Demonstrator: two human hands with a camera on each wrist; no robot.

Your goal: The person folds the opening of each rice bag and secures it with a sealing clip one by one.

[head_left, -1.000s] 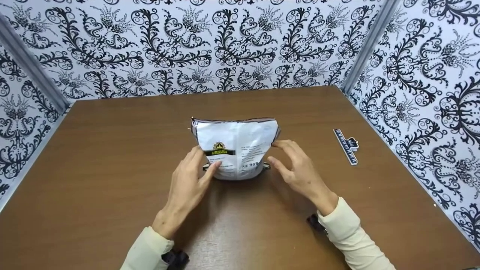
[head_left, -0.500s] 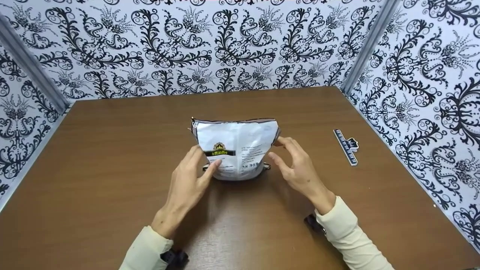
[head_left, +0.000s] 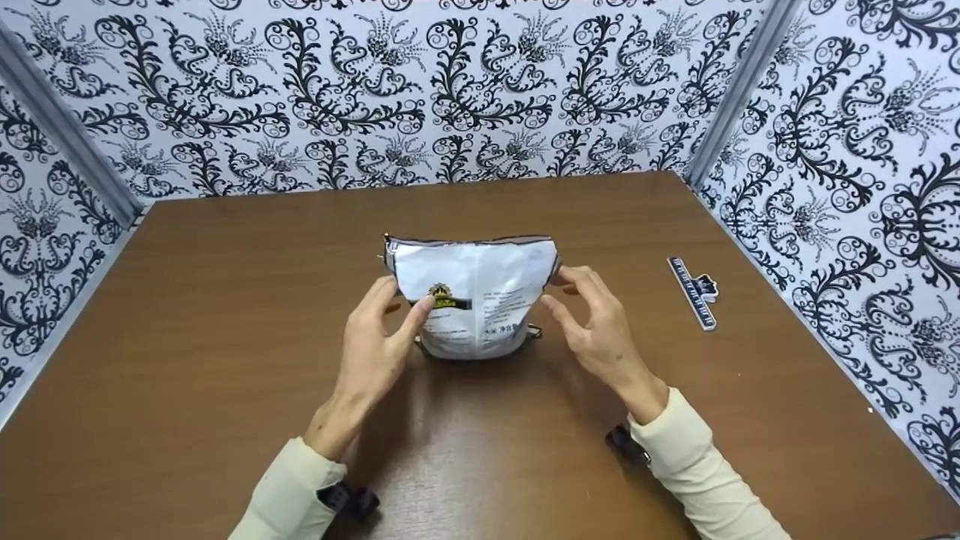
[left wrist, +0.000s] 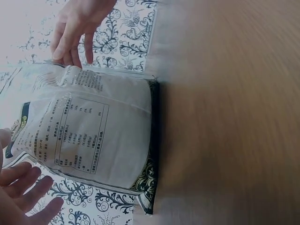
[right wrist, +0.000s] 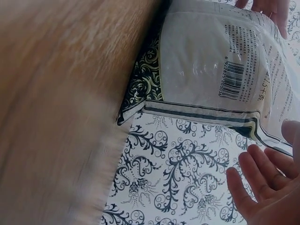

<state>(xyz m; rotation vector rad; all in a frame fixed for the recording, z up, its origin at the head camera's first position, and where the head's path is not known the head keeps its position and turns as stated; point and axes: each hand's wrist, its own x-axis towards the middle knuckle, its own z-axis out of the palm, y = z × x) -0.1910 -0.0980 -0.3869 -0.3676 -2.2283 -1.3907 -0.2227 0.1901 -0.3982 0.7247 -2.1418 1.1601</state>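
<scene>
A white printed rice bag (head_left: 480, 300) stands upright on the table, its broad top edge folded back and its dark patterned base on the wood. My left hand (head_left: 373, 337) is at its left side, thumb in front of the black and yellow label, fingers spread beside the edge. On the other side is my right hand (head_left: 600, 326), thumb near the front face and fingers at the upper right edge. In the right wrist view, the fingers (right wrist: 255, 178) are relaxed and apart from the bag's seam. The left wrist view shows the left fingers (left wrist: 33, 190) likewise loosely extended.
A long black-and-white clip (head_left: 694, 294) lies on the brown table (head_left: 225, 315) to the right of the bag. Patterned panels (head_left: 360, 97) wall the table at the back and on both sides, with grey corner posts.
Both hands have shifted slightly upward along the bag's sides; the left thumb is now over the label and the left fingers are more spread. The bag and clip have stayed in place.
</scene>
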